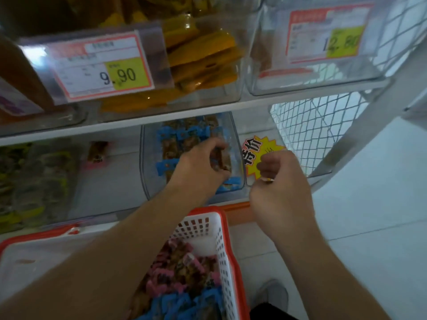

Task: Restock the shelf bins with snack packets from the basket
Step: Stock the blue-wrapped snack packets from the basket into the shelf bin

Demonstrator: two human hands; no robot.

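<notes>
A clear plastic bin on the lower shelf holds several blue-ended snack packets. My left hand reaches into this bin and grips a brown packet over the pile. My right hand hovers just right of the bin with its fingers curled; a small pale thing shows at the fingertips, too blurred to name. Below my arms stands the white basket with an orange rim, holding pink-ended packets and blue-ended packets.
A yellow starburst price sign sits behind my right hand. The upper shelf carries a bin of orange packets and price tags 9.90 and 12.80. Green packets lie at the left. White wire mesh closes the shelf's right end.
</notes>
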